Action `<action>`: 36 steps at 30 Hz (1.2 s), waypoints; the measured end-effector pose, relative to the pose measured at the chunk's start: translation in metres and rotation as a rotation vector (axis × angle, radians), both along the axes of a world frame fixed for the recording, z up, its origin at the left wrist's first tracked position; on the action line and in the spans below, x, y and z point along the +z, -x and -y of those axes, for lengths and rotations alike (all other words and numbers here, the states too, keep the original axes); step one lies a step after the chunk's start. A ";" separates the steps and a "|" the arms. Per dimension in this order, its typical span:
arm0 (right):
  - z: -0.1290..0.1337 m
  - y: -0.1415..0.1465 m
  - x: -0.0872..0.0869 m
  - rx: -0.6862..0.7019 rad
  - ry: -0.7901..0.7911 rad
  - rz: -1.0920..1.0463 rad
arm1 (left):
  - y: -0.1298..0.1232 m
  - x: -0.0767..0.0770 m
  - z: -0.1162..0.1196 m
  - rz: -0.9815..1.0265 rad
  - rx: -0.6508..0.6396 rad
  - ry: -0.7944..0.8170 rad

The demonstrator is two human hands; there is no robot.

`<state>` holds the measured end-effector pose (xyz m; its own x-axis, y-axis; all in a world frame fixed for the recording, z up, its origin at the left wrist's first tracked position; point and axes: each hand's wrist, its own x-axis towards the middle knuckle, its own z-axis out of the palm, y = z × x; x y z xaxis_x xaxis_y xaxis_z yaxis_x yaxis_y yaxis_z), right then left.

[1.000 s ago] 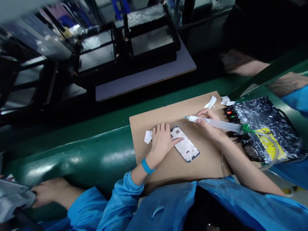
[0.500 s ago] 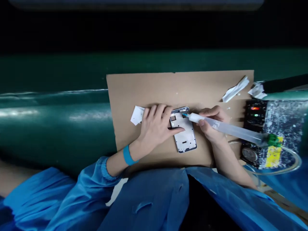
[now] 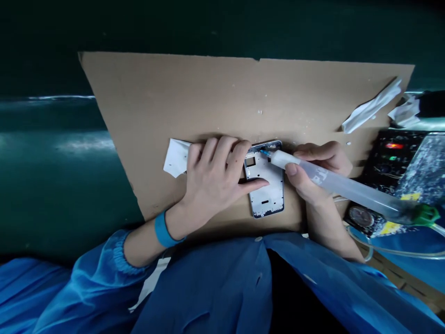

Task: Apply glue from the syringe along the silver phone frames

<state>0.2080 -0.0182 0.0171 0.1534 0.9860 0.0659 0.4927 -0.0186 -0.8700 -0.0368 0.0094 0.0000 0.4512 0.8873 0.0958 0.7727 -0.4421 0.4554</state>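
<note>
View closer than before, hands unmoved | my left hand (image 3: 213, 178) flat, pinning the white phone frame (image 3: 266, 188) mid cardboard sheet (image 3: 194, 93) | my right hand (image 3: 313, 169) gripping the clear plastic syringe (image 3: 342, 185), blue tip touching frame's far edge

Syringe (image 3: 347, 188) tip on phone frame (image 3: 266, 185)

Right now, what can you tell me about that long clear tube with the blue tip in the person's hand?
The syringe is a long, translucent, plastic-looking barrel with a thin blue nozzle at one end and a green cap at the other, from which a clear hose loops away. The right hand grips it near the nozzle like a pen. It lies slanted, tip down and left, at the top edge of the white phone frame, which the left hand pins to the cardboard sheet.
</note>
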 end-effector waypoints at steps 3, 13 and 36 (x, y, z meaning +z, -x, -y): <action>-0.002 0.003 0.004 -0.041 0.050 0.038 | -0.001 0.000 -0.001 -0.007 0.006 0.000; -0.003 -0.002 -0.010 0.021 -0.119 0.008 | -0.001 -0.005 0.000 0.039 0.004 -0.028; -0.011 -0.003 -0.021 0.042 -0.221 -0.019 | 0.002 0.003 -0.003 0.057 -0.026 0.033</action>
